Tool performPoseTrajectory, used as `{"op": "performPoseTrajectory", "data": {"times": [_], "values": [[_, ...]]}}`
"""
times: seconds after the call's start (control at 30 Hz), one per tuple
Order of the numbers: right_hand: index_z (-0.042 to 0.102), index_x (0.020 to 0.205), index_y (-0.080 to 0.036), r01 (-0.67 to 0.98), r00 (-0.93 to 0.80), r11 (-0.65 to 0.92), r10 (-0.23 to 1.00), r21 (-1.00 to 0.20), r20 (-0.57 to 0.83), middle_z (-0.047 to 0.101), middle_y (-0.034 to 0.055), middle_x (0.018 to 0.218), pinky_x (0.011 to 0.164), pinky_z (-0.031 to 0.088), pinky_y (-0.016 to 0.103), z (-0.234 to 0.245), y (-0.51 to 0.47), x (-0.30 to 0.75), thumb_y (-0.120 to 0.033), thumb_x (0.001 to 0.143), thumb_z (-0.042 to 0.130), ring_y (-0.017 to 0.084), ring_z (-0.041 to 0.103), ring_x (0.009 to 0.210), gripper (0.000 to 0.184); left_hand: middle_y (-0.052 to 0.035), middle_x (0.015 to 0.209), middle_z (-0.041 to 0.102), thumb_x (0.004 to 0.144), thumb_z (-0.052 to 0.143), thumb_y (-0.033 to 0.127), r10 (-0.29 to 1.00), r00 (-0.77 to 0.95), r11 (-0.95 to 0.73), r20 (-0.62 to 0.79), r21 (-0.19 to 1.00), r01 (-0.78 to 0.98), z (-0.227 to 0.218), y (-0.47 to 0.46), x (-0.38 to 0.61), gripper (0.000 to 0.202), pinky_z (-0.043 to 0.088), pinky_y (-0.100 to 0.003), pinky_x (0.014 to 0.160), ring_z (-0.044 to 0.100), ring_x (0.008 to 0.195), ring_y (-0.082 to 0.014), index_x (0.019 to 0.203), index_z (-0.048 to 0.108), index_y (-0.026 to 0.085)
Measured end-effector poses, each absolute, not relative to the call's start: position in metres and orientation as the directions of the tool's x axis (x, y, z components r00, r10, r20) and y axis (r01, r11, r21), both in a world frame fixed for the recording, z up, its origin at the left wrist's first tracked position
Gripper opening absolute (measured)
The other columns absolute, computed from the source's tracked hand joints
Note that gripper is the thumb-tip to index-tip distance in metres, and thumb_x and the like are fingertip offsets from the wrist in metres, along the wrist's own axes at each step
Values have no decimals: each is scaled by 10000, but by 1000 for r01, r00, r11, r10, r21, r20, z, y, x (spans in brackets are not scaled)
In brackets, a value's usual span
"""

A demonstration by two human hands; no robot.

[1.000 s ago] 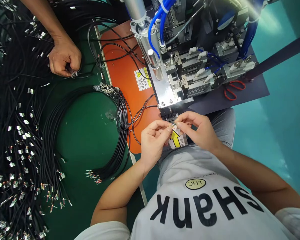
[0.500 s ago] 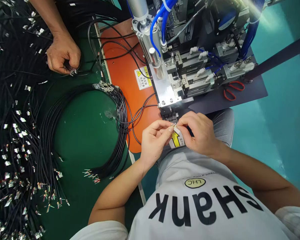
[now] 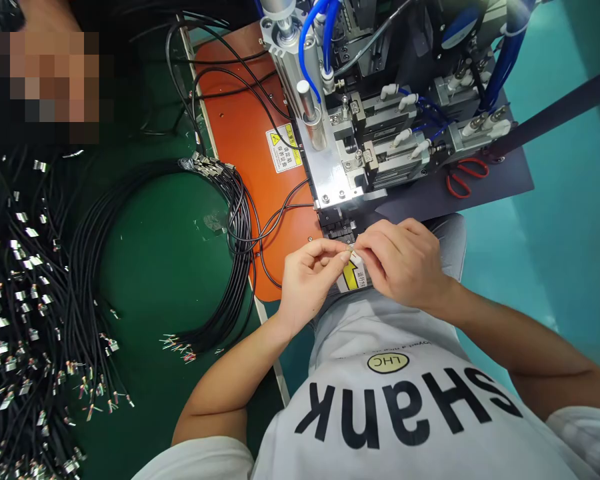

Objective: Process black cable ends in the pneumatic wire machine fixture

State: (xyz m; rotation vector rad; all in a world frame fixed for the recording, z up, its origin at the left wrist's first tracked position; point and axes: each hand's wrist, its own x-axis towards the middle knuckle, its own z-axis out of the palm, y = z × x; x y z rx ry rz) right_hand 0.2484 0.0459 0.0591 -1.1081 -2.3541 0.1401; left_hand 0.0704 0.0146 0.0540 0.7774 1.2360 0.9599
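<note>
My left hand (image 3: 307, 283) is closed in a pinch, thumb against forefinger, just in front of the machine's small black fixture (image 3: 339, 229). Facing it, my right hand (image 3: 405, 263) pinches at the same spot, fingertips nearly touching those of the left. Between them show tiny thin wires (image 3: 351, 249), mostly covered by the fingers. Below the fingertips is a white label with a yellow arrow (image 3: 351, 275). Black cables (image 3: 293, 205) run across the orange plate (image 3: 240, 127) to the machine's left side.
The metal press machine (image 3: 335, 180) with blue air hoses stands ahead. A coiled bundle of black cables (image 3: 230, 287) lies on the green table (image 3: 160, 247). More cables (image 3: 25, 287) are heaped at left. Red-handled scissors (image 3: 467, 177) lie at right. Another person's hand, pixelated, is at upper left.
The other person's hand has moved up and left. My right hand has turned slightly, closing the gap under its fingers. My left hand keeps its pinch. The view has shifted a little.
</note>
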Motion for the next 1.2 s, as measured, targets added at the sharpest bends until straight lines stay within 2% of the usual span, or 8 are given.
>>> {"op": "performPoseTrajectory", "data": {"times": [0.17, 0.3, 0.47, 0.6, 0.7, 0.97, 1.07, 1.2], "values": [[561, 873, -199, 685, -496, 609, 792, -399, 357, 673, 6, 806, 665, 331, 348, 57, 45, 248, -164, 945, 524, 152, 547, 646, 88, -6, 712, 652, 774, 800, 350, 905, 36, 424, -423, 893, -153, 54, 15, 71, 241, 426, -181, 517, 503, 545, -56, 863, 715, 143], [571, 876, -199, 641, -436, 519, 852, -565, 288, 664, 3, 812, 679, 358, 334, 55, 43, 246, -151, 934, 534, 154, 574, 682, 84, 10, 700, 617, 788, 788, 350, 903, 36, 427, -428, 889, -165, 54, 14, 72, 231, 394, -175, 510, 468, 541, -46, 838, 692, 145], [595, 849, -209, 505, -346, 295, 930, -811, 123, 640, -8, 787, 694, 413, 305, 51, 44, 246, -176, 928, 565, 144, 578, 697, 90, 29, 667, 553, 822, 756, 345, 898, 57, 439, -436, 883, -167, 53, 14, 71, 210, 348, -173, 490, 416, 528, -39, 835, 679, 150], [658, 933, -208, 358, -310, 78, 950, -930, -39, 685, -1, 851, 643, 437, 276, 51, 44, 249, -215, 945, 569, 131, 611, 710, 89, 30, 666, 538, 835, 743, 340, 891, 72, 453, -448, 870, -193, 51, 15, 70, 198, 335, -176, 485, 399, 526, -40, 843, 677, 153], [705, 985, -214, 285, -318, 1, 943, -959, -93, 708, -2, 842, 629, 455, 265, 53, 41, 250, -242, 952, 582, 127, 635, 704, 131, 24, 676, 546, 840, 738, 332, 895, 72, 445, -440, 874, -193, 51, 15, 70, 193, 340, -176, 490, 410, 535, -41, 844, 678, 149], [770, 920, -228, 298, -219, 32, 975, -954, -36, 728, 6, 865, 599, 443, 259, 58, 34, 244, -222, 859, 715, 117, 611, 697, 82, 4, 730, 600, 826, 754, 328, 911, 51, 411, -409, 892, -189, 51, 14, 71, 197, 393, -179, 529, 462, 568, -46, 857, 685, 146], [763, 847, -234, 303, -179, 27, 983, -953, -30, 732, 2, 845, 600, 443, 265, 56, 35, 240, -228, 843, 732, 127, 612, 706, 32, 0, 736, 611, 816, 763, 330, 916, 41, 400, -400, 899, -175, 51, 13, 70, 202, 408, -178, 537, 478, 578, -49, 853, 686, 147], [712, 785, -214, 302, -174, 40, 985, -953, -14, 696, -9, 774, 615, 439, 274, 52, 38, 236, -190, 856, 690, 125, 590, 676, 78, -4, 732, 626, 799, 775, 358, 914, 21, 405, -406, 905, -134, 53, 15, 71, 231, 419, -180, 532, 493, 572, -56, 847, 692, 147]]}}
